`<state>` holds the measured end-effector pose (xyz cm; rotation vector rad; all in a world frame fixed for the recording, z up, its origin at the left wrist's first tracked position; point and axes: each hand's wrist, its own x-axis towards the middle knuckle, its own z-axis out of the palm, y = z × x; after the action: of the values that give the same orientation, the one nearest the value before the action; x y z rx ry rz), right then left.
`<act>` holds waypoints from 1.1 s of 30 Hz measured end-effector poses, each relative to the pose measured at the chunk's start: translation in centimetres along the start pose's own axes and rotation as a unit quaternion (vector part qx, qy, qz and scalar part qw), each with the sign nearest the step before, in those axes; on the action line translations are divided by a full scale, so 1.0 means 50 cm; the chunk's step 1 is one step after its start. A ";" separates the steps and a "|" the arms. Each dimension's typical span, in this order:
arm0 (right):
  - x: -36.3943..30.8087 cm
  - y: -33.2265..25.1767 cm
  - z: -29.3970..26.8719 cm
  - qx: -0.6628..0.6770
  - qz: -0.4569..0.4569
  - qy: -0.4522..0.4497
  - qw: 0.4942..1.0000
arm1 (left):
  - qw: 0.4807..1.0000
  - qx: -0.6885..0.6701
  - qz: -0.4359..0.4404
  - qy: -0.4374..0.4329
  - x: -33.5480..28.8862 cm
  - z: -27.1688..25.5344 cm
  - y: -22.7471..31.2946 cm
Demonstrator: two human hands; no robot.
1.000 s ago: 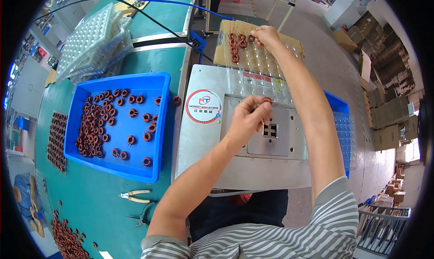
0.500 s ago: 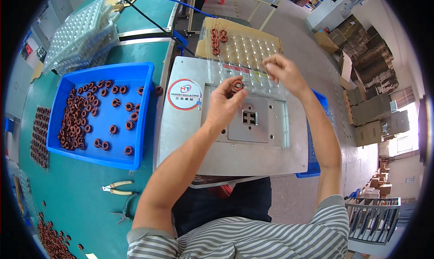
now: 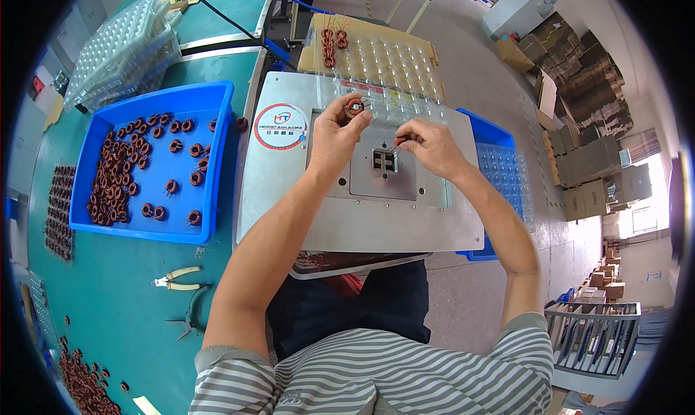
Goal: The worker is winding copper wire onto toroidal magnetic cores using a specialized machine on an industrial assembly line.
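Note:
Between the thumb and fingers of my left hand (image 3: 336, 138) is a copper-wound toroid coil (image 3: 355, 107), its ring facing up, over the far part of the metal machine top (image 3: 304, 216). My right hand (image 3: 433, 148) pinches a second toroid coil (image 3: 400, 141), partly hidden by the fingers, with thin leads pointing down to the left. That coil is just above the square slotted opening (image 3: 384, 161) in the machine's centre plate. Whether its leads touch the opening I cannot tell. Beyond both hands, a clear plastic tray (image 3: 394, 64) has several coils standing in its far-left pockets.
A blue bin (image 3: 195, 230) of loose coils stands on the green table at left. Cutters (image 3: 178, 279) and dark pliers (image 3: 191, 315) lie near it. Clear trays (image 3: 119, 49) are stacked at far left. Another blue bin (image 3: 474, 122) with a clear tray sits right of the machine.
My right hand has come down and left from beside the clear tray to the square opening, a coil now showing in its fingers. My left hand keeps its coil. The whole view has shifted slightly.

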<state>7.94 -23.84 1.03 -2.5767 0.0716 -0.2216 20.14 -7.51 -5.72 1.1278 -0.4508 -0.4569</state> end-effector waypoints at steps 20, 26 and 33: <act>-0.009 0.027 0.048 0.021 -0.043 -0.010 0.999 | 1.000 -0.012 0.020 -0.013 -0.002 -0.001 -0.018; -0.015 0.032 0.048 0.016 -0.006 -0.012 1.000 | 1.000 -0.018 0.006 -0.017 0.003 0.005 -0.022; -0.023 0.033 0.046 0.055 0.039 0.027 0.997 | 1.000 -0.015 0.016 -0.017 0.006 0.009 -0.027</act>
<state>7.18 -23.93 -1.94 -2.4527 0.1739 -0.2597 19.97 -8.51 -6.78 1.0833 -0.4904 -0.4537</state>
